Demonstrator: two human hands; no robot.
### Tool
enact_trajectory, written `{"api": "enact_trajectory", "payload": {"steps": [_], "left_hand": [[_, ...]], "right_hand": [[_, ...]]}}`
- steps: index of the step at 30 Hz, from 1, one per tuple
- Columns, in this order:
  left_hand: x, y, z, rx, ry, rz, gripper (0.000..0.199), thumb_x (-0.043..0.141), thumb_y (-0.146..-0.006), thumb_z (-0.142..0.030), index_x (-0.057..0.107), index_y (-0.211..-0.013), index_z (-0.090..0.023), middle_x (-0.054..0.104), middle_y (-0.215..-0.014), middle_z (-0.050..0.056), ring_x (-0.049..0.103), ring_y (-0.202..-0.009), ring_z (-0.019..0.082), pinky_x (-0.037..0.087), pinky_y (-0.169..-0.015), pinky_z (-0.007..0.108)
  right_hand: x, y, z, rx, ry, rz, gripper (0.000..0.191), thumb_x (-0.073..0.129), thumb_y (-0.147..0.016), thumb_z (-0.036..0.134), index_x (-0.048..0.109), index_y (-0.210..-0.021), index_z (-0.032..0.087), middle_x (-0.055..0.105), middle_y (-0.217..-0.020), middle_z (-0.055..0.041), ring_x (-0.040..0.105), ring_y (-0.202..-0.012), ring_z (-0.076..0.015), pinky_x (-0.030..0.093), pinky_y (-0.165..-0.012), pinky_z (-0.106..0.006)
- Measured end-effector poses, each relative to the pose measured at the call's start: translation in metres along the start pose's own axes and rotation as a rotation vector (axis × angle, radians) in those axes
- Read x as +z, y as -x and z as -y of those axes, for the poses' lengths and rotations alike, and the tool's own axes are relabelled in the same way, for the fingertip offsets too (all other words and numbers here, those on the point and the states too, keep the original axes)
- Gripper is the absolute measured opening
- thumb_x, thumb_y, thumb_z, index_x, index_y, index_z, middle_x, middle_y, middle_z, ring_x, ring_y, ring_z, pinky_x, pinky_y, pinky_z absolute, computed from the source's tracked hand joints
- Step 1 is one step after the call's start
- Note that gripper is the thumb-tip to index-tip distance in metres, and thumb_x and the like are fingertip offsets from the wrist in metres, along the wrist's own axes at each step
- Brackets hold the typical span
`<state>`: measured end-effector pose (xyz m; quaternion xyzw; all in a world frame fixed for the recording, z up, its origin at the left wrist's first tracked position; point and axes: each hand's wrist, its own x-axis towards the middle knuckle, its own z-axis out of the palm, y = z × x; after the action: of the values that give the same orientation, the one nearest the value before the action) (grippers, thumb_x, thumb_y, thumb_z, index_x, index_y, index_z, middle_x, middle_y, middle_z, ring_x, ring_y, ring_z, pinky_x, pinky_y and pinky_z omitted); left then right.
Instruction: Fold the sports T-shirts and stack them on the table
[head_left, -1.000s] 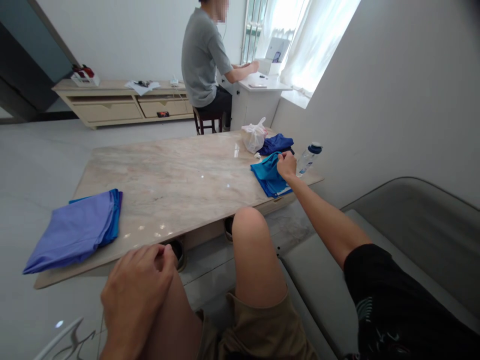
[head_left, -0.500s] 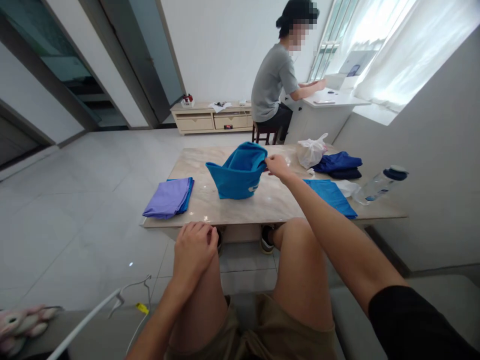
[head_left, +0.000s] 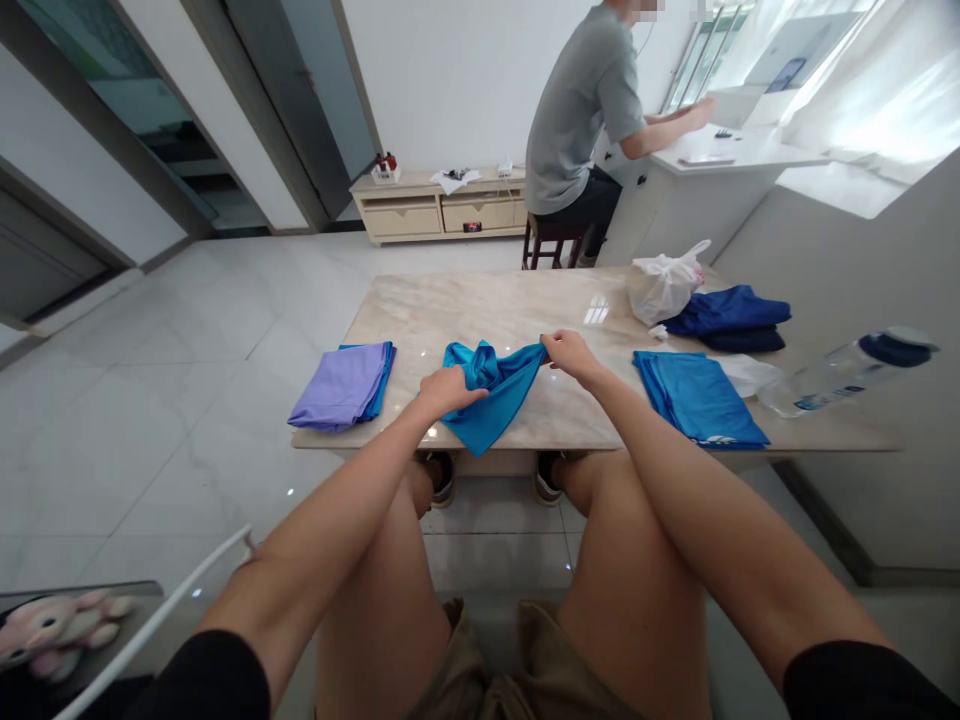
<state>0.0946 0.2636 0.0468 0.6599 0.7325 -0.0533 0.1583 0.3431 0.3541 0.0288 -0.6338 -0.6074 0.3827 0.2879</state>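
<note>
A bright blue cloth (head_left: 504,402) with a bunched upper part hangs and lies over the front of the marble-topped table. My right hand (head_left: 570,356) pinches its right corner and stretches that edge out to the right. At its left side is my left hand (head_left: 447,392), touching the fabric with the thumb held apart from the fingers; the fingertips are partly hidden in the folds. A folded purple cloth (head_left: 337,385) on top of a blue one lies left of my left hand. Right of my right hand lies a folded blue cloth (head_left: 694,398) with a white print.
Behind the right-hand pile stand a white plastic bag (head_left: 664,288) and dark blue folded fabric (head_left: 727,312). A clear bottle (head_left: 832,375) leans near the table's right end. Beyond the table (head_left: 480,305), a person (head_left: 577,130) sits on a stool at a white desk.
My left hand has left my knee and reached the blue cloth. The cloth has lost its raised, open shape and is lower, with its right corner drawn out. The view has tilted down.
</note>
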Motion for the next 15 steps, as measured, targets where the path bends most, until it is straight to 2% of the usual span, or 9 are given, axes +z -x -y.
{"api": "enact_trajectory", "payload": {"steps": [2, 4, 6, 9, 11, 13, 15], "left_hand": [[0.016, -0.02, -0.006, -0.017, 0.002, 0.028, 0.059, 0.086, -0.084, -0.061, 0.079, -0.126, -0.02, 0.079, -0.14, 0.022, 0.073, -0.134, 0.042, 0.058, -0.106, 0.043], [0.025, -0.03, -0.007, -0.029, 0.018, 0.023, 0.049, 0.09, -0.079, -0.041, 0.08, -0.122, -0.019, 0.078, -0.142, 0.023, 0.072, -0.136, 0.042, 0.057, -0.107, 0.043], [0.024, -0.036, -0.003, -0.044, 0.051, 0.01, 0.039, 0.086, -0.078, -0.028, 0.081, -0.117, -0.02, 0.08, -0.137, 0.022, 0.074, -0.132, 0.042, 0.058, -0.105, 0.044], [0.007, -0.04, 0.005, -0.053, 0.127, -0.058, 0.029, 0.075, -0.088, -0.029, 0.078, -0.116, -0.02, 0.081, -0.13, 0.021, 0.075, -0.127, 0.042, 0.058, -0.101, 0.046], [-0.006, -0.04, 0.008, -0.038, 0.179, -0.126, 0.03, 0.061, -0.099, -0.035, 0.074, -0.123, -0.02, 0.08, -0.131, 0.02, 0.075, -0.126, 0.039, 0.057, -0.1, 0.044], [-0.015, -0.038, 0.009, 0.001, 0.262, -0.198, 0.031, 0.051, -0.104, -0.034, 0.069, -0.126, -0.021, 0.08, -0.129, 0.016, 0.074, -0.123, 0.034, 0.056, -0.1, 0.041], [-0.019, -0.034, 0.007, 0.092, 0.454, -0.263, 0.025, 0.053, -0.101, -0.03, 0.068, -0.119, -0.022, 0.079, -0.12, 0.012, 0.073, -0.115, 0.029, 0.056, -0.1, 0.039]], "right_hand": [[-0.003, 0.0, -0.005, 0.0, -0.006, 0.022, 0.031, 0.058, -0.103, 0.029, 0.066, -0.075, 0.021, 0.079, -0.075, -0.0093, 0.079, -0.08, -0.0216, 0.056, -0.066, -0.024], [-0.009, -0.001, -0.013, 0.028, 0.034, 0.05, 0.032, 0.056, -0.104, 0.032, 0.068, -0.077, 0.02, 0.081, -0.08, -0.011, 0.08, -0.081, -0.0223, 0.058, -0.067, -0.025], [-0.018, -0.001, -0.025, 0.087, 0.155, 0.076, 0.032, 0.06, -0.102, 0.035, 0.07, -0.076, 0.019, 0.081, -0.079, -0.013, 0.081, -0.077, -0.0246, 0.06, -0.069, -0.029], [-0.031, -0.001, -0.048, 0.182, 0.523, 0.129, 0.022, 0.071, -0.094, 0.033, 0.077, -0.082, 0.016, 0.08, -0.078, -0.0176, 0.082, -0.078, -0.0319, 0.063, -0.078, -0.04], [-0.033, 0.0, -0.058, 0.174, 0.707, 0.15, 0.02, 0.076, -0.09, 0.029, 0.082, -0.1, 0.012, 0.083, -0.095, -0.0243, 0.083, -0.095, -0.0391, 0.063, -0.089, -0.048], [-0.029, 0.001, -0.061, 0.089, 0.731, 0.149, 0.039, 0.079, -0.088, 0.028, 0.08, -0.123, 0.011, 0.081, -0.125, -0.0293, 0.079, -0.12, -0.0431, 0.06, -0.102, -0.05], [-0.018, 0.0, -0.055, -0.056, 0.683, 0.167, 0.057, 0.079, -0.091, 0.034, 0.072, -0.144, 0.013, 0.071, -0.15, -0.0268, 0.068, -0.14, -0.0414, 0.055, -0.115, -0.048]]}}
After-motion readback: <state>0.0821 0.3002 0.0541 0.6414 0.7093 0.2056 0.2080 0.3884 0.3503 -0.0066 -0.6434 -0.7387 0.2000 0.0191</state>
